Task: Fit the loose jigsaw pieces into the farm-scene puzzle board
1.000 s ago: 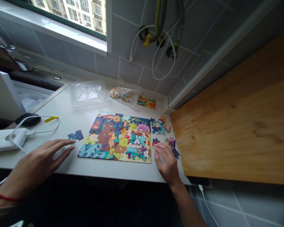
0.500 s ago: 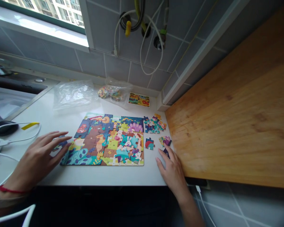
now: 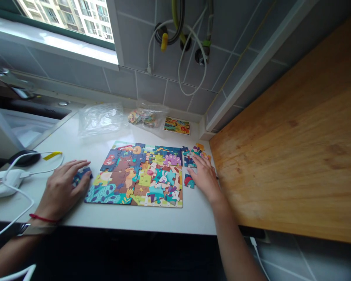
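A colourful jigsaw puzzle [image 3: 123, 166] with animal pictures lies on the white counter [image 3: 152, 220]. Several loose pieces rest on top of its lower right part, around a white rabbit [image 3: 163, 177]. My left hand [image 3: 61, 189] is beside the puzzle's left edge, fingers apart, over dark blue puzzle pieces [image 3: 79, 175] partly hidden by it. On the right, my right hand [image 3: 204, 177] reaches over a group of loose puzzle pieces [image 3: 190, 160], fingertips touching or just above them. A red and teal puzzle piece [image 3: 188, 181] lies by its thumb.
Behind the puzzle are a clear plastic bag [image 3: 101, 119], a bag of puzzle pieces [image 3: 146, 117] and a small picture card [image 3: 177, 125]. A wooden panel [image 3: 286, 156] borders the right side. A white power strip [image 3: 6, 183] with cables lies at left, near the sink [image 3: 46, 105].
My right hand has moved away from the dark pieces near the wooden panel, up to the group of loose pieces. My left hand stays by the left edge. The whole view has shifted slightly.
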{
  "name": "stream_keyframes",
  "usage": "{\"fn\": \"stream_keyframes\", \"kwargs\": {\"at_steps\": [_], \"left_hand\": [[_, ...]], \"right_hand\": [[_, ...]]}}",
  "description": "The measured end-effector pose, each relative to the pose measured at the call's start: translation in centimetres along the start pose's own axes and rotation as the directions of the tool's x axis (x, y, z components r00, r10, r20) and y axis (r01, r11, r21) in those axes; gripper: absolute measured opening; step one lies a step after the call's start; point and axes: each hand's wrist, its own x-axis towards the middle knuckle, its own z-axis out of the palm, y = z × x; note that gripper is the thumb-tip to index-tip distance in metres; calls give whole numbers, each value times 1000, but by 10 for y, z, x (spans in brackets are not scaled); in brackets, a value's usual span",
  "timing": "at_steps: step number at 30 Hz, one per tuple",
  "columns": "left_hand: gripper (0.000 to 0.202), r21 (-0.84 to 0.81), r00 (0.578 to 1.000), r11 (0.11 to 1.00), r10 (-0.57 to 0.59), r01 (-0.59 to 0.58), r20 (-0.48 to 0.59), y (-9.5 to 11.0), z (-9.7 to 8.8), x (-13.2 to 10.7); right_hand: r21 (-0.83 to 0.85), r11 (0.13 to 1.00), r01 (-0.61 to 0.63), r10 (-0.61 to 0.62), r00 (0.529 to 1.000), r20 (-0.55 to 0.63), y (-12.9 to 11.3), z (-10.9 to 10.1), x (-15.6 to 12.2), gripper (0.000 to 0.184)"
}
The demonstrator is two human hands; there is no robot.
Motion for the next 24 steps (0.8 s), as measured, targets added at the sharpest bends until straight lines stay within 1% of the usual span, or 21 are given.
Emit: {"fn": "stream_keyframes", "kwargs": {"at_steps": [2, 4, 6, 9, 12, 15, 17, 20, 22, 24], "left_hand": [[33, -9, 1000, 1000, -22, 22, 5, 2, -2, 1], [33, -23, 1000, 999, -28, 29, 14, 4, -4, 1], [34, -37, 999, 999, -31, 31, 18, 6, -5, 1], [33, -53, 999, 998, -40, 42, 28, 6, -5, 2], [31, -78, 999, 997, -25, 28, 41, 5, -5, 2], [31, -97, 999, 995, 6, -1, 47, 3, -4, 1], [32, -101, 998, 995, 14, -8, 61, 1, -3, 1], [31, -110, 997, 994, 4, 5, 77, 2, -4, 1], [30, -118, 998, 993, -8, 17, 69, 4, -4, 0], [28, -129, 998, 991, -19, 26, 54, 6, -5, -1]], "right_hand": [[16, 1000, -15, 15, 1000, 19, 4, 8, 12, 54], [31, 999, -28, 27, 999, 23, 11, 12, 19, 56], [56, 998, -14, 14, 1000, 12, 18, 14, 21, 54], [107, 994, -1, 5, 1000, -31, 25, 15, 19, 47], [162, 987, -4, 19, 995, -96, 21, 15, 17, 44], [249, 967, 49, 1, 980, -200, 9, 13, 17, 35], [330, 941, 80, 13, 963, -270, 3, 11, 17, 27], [464, 883, 73, 97, 938, -332, -1, 12, 17, 25], [562, 826, 49, 163, 933, -321, -2, 15, 16, 30], [638, 770, 34, 199, 936, -290, -4, 17, 15, 37]]}}
